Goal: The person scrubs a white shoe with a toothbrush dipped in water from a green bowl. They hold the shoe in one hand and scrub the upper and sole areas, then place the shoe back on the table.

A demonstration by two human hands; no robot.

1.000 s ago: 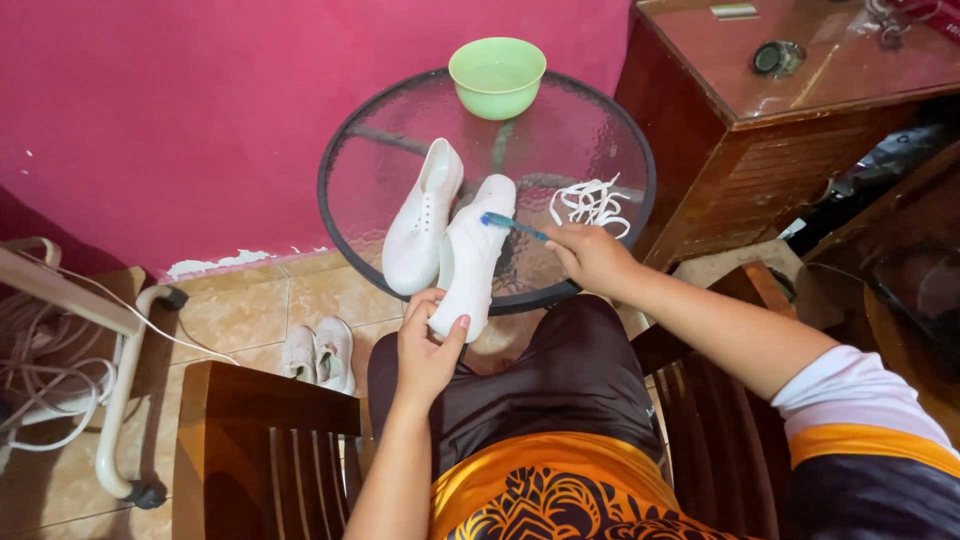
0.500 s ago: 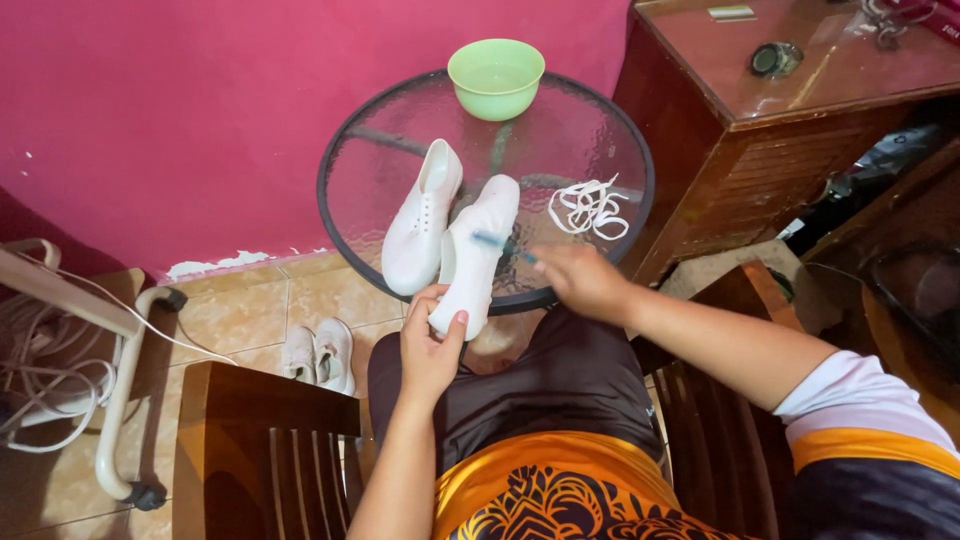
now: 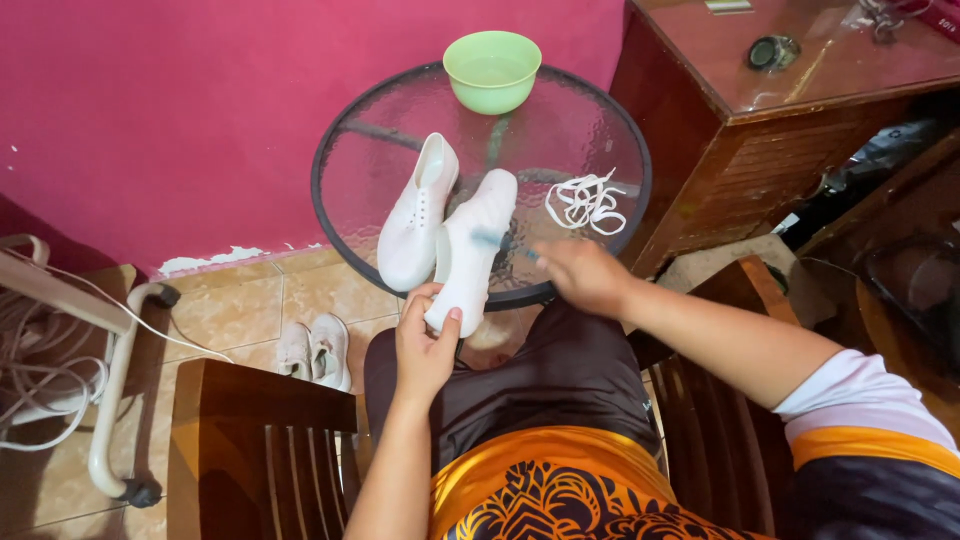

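The left hand [image 3: 425,345] is gripping the heel end of a white shoe [image 3: 470,250], fingers wrapped around it, holding that end just past the near rim of the round glass surface [image 3: 360,160] while the toe is resting on the glass toward twelve o'clock. The right hand [image 3: 580,275] is closing around a small blue brush [image 3: 500,241], which is blurred, and is pressing it against the shoe's right side. That hand is hovering over the rim at about five o'clock.

A second white shoe [image 3: 415,215] is lying just beside the held one at its ten o'clock, the two nearly touching along their sides. A loose tangle of white laces [image 3: 585,200] is sitting at three o'clock on the glass, near the rim and well apart from the shoes. A green bowl [image 3: 492,70] is standing at twelve o'clock, close to the far edge. The middle and left part of the glass are lying bare, giving room around the shoes.

A wooden cabinet [image 3: 760,130] is crowding the surface on the right, almost touching its rim. A pink wall [image 3: 150,120] is closing off the far side. On the tiled floor [image 3: 240,310] at seven o'clock a small pair of pale shoes [image 3: 315,350] is sitting just beside the person's knee. The wooden arms of a chair [image 3: 250,440] are boxing in the person's legs on both sides, and a white metal frame with cords [image 3: 60,350] is standing at the far left.
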